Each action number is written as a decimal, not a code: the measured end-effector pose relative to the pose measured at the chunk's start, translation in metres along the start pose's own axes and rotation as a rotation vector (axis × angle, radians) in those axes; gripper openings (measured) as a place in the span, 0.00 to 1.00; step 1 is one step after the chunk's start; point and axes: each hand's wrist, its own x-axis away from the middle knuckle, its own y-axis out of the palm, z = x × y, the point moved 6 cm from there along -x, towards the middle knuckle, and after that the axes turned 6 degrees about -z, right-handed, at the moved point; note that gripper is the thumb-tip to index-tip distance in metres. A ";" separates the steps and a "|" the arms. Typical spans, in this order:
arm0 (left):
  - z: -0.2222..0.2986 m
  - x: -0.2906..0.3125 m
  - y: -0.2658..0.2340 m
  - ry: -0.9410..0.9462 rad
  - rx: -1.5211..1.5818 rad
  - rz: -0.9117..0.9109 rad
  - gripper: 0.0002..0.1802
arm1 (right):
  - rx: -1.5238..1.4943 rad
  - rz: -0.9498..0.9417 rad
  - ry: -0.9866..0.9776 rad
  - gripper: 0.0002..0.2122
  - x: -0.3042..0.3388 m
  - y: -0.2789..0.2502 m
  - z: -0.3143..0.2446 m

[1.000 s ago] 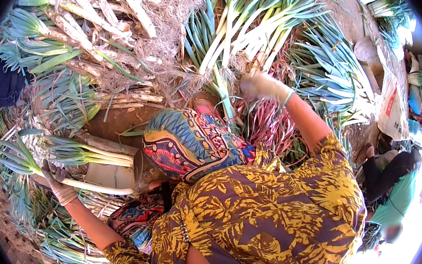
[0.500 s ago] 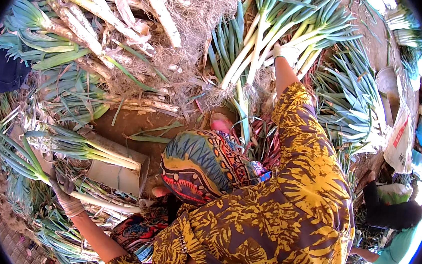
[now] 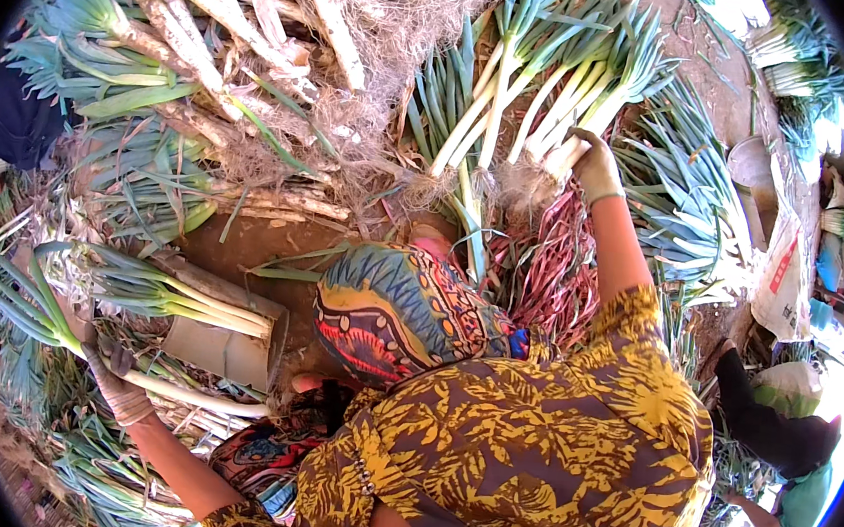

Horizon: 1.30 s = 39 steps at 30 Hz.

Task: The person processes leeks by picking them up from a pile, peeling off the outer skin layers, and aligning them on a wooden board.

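In a pale glove with dark fingers, my left hand (image 3: 117,384) is closed around one long peeled leek (image 3: 198,394) at the lower left; its green leaves fan out to the left. My right arm stretches forward, and its gloved right hand (image 3: 596,168) is closed at the white, root end of a bunch of leeks (image 3: 578,105). Part of that grip is hidden behind the hand. Another few leeks (image 3: 481,108) lie just left of this bunch, roots toward me. Several peeled leeks (image 3: 208,305) rest across a grey box-like piece (image 3: 224,352) near my left hand.
Unpeeled, soil-stained leeks (image 3: 212,29) with tangled roots (image 3: 412,32) are heaped at the far left. Reddish strips (image 3: 556,275) lie under my right arm. More leeks (image 3: 683,201) and a white sack (image 3: 784,285) are to the right. Another person (image 3: 780,415) is at the right edge.
My right hand has come down and right, from the middle of the leek stalks to their root end. The bunch has shifted slightly left. My left hand still holds its leek.
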 end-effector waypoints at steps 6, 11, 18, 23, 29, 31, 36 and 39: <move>0.044 0.052 0.032 0.129 -0.209 0.232 0.33 | 0.247 -0.114 -0.434 0.12 0.175 0.151 -0.103; 0.072 0.012 -0.053 0.237 0.309 -0.291 0.22 | 0.387 -0.352 -0.433 0.23 0.240 0.246 -0.141; 0.078 0.020 -0.173 0.284 0.357 -0.192 0.20 | 0.617 -0.773 -0.826 0.34 0.405 0.471 -0.089; 0.032 0.015 -0.167 0.220 0.468 -0.050 0.20 | 0.791 -1.157 -0.954 0.37 0.379 0.610 -0.030; -0.015 -0.040 -0.207 0.154 0.463 0.108 0.22 | 1.110 -1.171 -0.877 0.40 0.396 0.746 0.157; -0.041 -0.062 -0.219 0.094 0.487 0.108 0.25 | 1.197 -1.108 -0.956 0.40 0.397 0.754 0.213; -0.121 -0.080 -0.255 -0.030 0.518 0.152 0.28 | 1.424 -1.053 -1.052 0.41 0.359 0.728 0.339; -0.162 -0.075 -0.280 -0.224 0.347 0.295 0.30 | 1.604 -1.040 -0.879 0.40 0.349 0.710 0.386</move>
